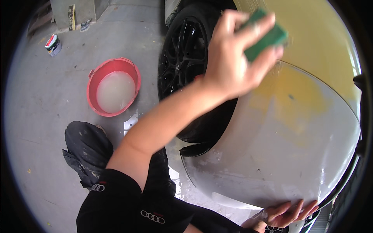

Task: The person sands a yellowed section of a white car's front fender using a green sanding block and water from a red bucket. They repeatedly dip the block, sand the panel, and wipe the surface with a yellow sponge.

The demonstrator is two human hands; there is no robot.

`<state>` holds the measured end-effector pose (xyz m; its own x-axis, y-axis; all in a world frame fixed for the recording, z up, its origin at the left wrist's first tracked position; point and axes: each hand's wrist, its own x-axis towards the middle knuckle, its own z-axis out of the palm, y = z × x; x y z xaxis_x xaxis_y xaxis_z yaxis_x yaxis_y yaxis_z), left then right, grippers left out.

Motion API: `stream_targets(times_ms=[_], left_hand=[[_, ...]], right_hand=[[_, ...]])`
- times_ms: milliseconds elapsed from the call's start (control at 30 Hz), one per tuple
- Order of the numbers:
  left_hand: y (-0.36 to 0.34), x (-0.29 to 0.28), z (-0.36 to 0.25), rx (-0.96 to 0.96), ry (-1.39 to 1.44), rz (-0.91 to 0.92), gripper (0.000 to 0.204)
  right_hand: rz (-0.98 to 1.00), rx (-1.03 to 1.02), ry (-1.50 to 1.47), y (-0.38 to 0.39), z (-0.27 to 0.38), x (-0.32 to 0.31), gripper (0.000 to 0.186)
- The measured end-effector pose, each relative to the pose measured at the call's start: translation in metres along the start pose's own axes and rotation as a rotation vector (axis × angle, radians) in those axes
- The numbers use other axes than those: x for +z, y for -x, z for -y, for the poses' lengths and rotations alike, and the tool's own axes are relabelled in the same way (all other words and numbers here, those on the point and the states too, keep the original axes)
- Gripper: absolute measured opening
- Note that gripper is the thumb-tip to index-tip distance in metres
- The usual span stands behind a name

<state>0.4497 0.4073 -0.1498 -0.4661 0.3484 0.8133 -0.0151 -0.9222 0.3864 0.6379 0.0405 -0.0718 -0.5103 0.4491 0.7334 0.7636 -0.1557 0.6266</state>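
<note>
My left hand is closed round a green sanding block, slightly blurred, at the yellowish upper body panel of a car. The hand and forearm cross in front of the wheel. Below the panel seam, the grey bumper carries a worn yellow patch and a few small dark marks. At the bumper's lower edge, my right hand lies with its fingers spread against the surface. The palm of that hand is partly hidden, and nothing shows in its fingers.
A red bucket of cloudy liquid stands on the grey floor left of the black wheel. Farther off sits a small tin with a red and white label. My bent knee is between bucket and bumper.
</note>
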Motion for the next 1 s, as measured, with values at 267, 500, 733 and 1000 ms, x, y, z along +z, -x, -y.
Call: stream_targets(times_ms=[267, 500, 733, 1000], left_hand=[[0.010, 0.005, 0.002, -0.062, -0.001, -0.107, 0.051], [-0.084, 0.024, 0.083, -0.480, 0.005, -0.037, 0.047], [0.002, 0.009, 0.014, -0.225, 0.061, -0.067, 0.059], [0.007, 0.005, 0.045, -0.402, 0.073, -0.084, 0.051]], right_hand=[[0.003, 0.020, -0.036, -0.001, 0.006, 0.007, 0.036], [0.004, 0.005, -0.058, -0.003, 0.001, 0.012, 0.036], [-0.035, 0.078, -0.082, -0.019, 0.004, 0.000, 0.036], [0.017, 0.027, 0.086, -0.018, 0.000, -0.011, 0.045]])
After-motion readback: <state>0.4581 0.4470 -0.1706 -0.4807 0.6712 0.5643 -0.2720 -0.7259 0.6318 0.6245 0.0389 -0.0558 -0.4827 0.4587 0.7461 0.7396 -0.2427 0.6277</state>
